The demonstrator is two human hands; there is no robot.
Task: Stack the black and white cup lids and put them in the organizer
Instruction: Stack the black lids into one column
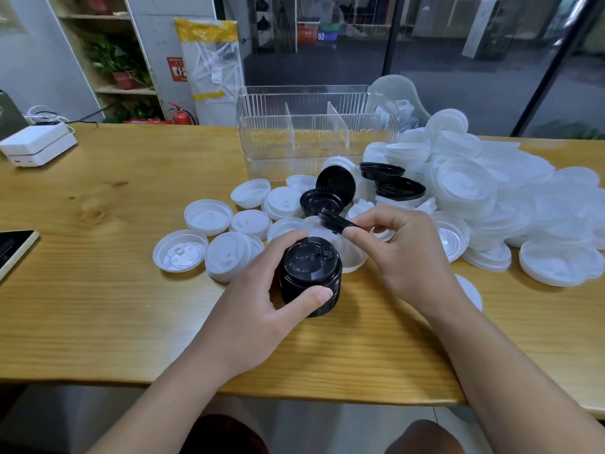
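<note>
My left hand (pixel 262 299) grips a stack of black lids (pixel 311 276) standing on the wooden table (pixel 114 290). Just above and behind the stack, my right hand (pixel 402 253) pinches a single black lid (pixel 337 221) by its edge, tilted. More black lids (pixel 335 191) lie behind, and others (pixel 397 186) sit near the white heap. Loose white lids (pixel 208 216) are scattered to the left. A large pile of white lids (pixel 491 191) fills the right side. The clear organizer (pixel 314 132), with dividers, stands behind them and looks to hold nothing.
A white box device (pixel 37 144) with cables sits at the far left of the table. A phone or tablet (pixel 13 249) lies at the left edge. Plastic bags (pixel 397 96) lie behind the organizer's right end. The table's front edge is close to my body.
</note>
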